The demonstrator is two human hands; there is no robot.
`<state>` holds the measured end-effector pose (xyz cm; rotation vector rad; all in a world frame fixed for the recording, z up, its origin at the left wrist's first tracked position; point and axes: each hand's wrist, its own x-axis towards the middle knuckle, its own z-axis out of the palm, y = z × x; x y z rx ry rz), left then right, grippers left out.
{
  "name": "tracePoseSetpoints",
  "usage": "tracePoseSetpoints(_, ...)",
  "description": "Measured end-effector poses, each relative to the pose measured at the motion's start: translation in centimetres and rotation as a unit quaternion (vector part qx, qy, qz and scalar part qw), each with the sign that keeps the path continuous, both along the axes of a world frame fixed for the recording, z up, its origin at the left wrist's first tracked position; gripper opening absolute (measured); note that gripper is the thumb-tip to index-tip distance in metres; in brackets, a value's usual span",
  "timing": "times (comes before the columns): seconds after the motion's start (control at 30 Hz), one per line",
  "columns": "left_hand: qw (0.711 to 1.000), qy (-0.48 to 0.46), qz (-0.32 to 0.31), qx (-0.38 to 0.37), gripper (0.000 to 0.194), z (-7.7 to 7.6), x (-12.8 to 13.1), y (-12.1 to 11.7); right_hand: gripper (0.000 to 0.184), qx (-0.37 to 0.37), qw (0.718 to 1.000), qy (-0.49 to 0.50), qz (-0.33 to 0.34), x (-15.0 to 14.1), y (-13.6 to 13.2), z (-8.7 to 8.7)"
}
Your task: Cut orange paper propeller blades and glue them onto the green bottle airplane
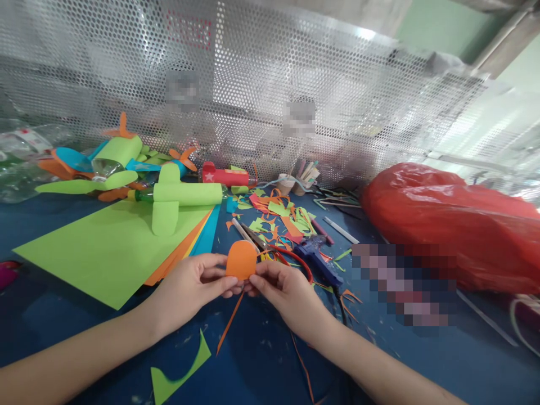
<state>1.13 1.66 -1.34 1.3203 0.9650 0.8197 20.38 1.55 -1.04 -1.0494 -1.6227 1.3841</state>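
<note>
Between both hands I hold a small orange piece of craft foam or card (242,260) with a rounded top, raised above the blue table. My left hand (206,278) pinches its lower left edge, thumb in front. At the lower right corner, my right hand (278,284) grips it the same way. A thin orange strip (230,325) lies just below the fingers. Right behind my right hand are red-handled scissors (297,260) and a dark blue glue gun (318,261), its cord running toward me.
Green, orange and blue sheets (97,253) lie at left under a green plane model (188,194). More bottle planes (120,152) stand behind. Colourful scraps (280,211) spread across the middle. A red plastic bag (455,219) fills the right side; a perforated metal screen (253,73) rises behind.
</note>
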Motion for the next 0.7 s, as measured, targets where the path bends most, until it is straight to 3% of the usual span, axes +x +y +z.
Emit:
tracePoseSetpoints(0.3,0.999,0.016,0.029,-0.016,0.043,-0.5,-0.2,0.2,0.01,0.038,0.993,-0.104,-0.034,0.1,-0.1,0.2)
tracePoseSetpoints(0.5,0.996,0.075,0.019,0.033,0.039,0.0,0.0,-0.4,0.021,0.044,0.99,-0.13,-0.018,0.2,-0.3,0.2)
tracePoseSetpoints(0.7,0.976,0.172,0.054,0.123,0.03,0.5,-0.1,-0.9,0.012,0.051,0.991,-0.124,-0.023,0.2,0.0,0.5)
